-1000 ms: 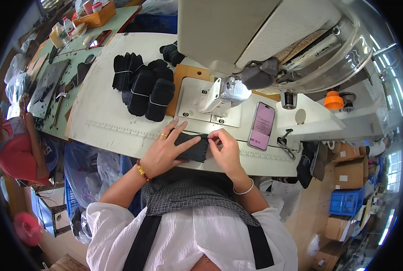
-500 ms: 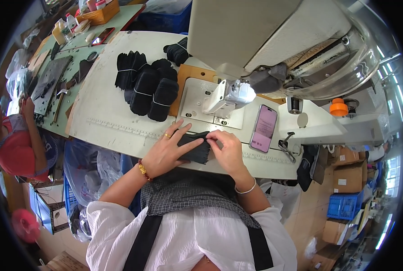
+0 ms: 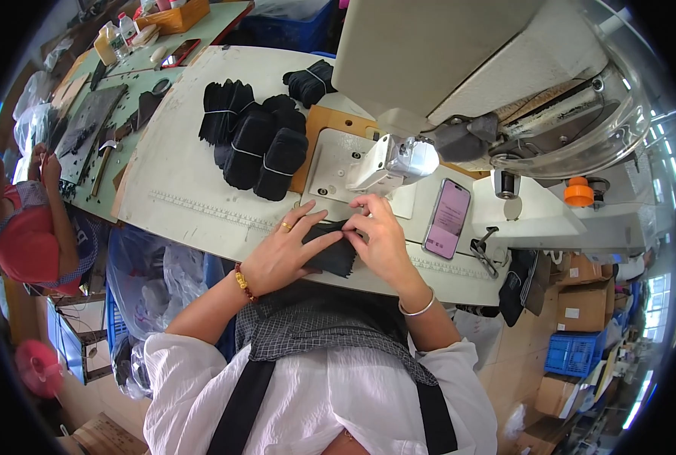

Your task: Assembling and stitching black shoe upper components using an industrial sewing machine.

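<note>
Left hand [image 3: 285, 250] pressing, right hand [image 3: 380, 239] pinching the cloth [image 3: 336, 262]

The dark cloth is lying on the table [image 3: 167, 163] at its front edge, just before the machine [image 3: 414, 57], its jagged end facing the person's right. Handling it well is probably depending on an even hold: the left palm should be bearing down lightly, so that the cloth is lying flat without stretching, while the right fingertips should be taking only the edge. Too hard a pull could be dragging the layers out of line, if there are several; their count is not showing.

The left hand is spreading palm down, its fingers long and well parted, the index finger reaching across the cloth; it is pressing rather than gripping. The right hand is partly curling: thumb and index finger are meeting at the cloth's upper edge, beside the left index fingertip, and are grasping it there; how tightly, one cannot tell. Its other fingers are bending loosely above the pinch. The phone [image 3: 445, 220] is lying beyond the right hand, not touching it, and the banded bundles [image 3: 251, 155] are sitting farther back on the left, apart from the cloth.
</note>
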Demonstrator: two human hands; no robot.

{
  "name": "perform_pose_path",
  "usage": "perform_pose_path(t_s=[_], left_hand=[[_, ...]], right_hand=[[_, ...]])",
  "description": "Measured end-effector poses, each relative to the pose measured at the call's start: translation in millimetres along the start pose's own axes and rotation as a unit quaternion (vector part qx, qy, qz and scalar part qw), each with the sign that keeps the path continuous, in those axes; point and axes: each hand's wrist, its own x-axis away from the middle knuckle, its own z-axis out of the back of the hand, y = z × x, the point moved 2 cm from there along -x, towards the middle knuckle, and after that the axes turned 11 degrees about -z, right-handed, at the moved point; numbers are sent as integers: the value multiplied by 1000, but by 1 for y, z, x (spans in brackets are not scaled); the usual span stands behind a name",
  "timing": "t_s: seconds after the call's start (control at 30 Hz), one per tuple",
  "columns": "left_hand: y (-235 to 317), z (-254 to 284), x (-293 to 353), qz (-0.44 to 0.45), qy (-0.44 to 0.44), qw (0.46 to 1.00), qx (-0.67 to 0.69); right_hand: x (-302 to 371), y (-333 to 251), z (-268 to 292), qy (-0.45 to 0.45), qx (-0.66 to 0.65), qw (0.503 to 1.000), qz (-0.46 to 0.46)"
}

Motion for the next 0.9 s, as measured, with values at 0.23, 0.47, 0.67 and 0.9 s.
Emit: perform_pose_path(t_s=[0.23, 0.47, 0.67, 0.9], left_hand=[[2, 2, -2, 5, -1, 1000, -5], [2, 2, -6, 20, 13, 999, 28], [-2, -1, -10, 14, 34, 999, 18], [-5, -1, -8, 18, 58, 998, 36]], right_hand=[[-1, 3, -3, -27, -28, 999, 24], [17, 35, -29, -58, -470, 859, -196], [35, 4, -48, -47, -504, 847, -164], [46, -5, -39, -55, -306, 947, -79]])
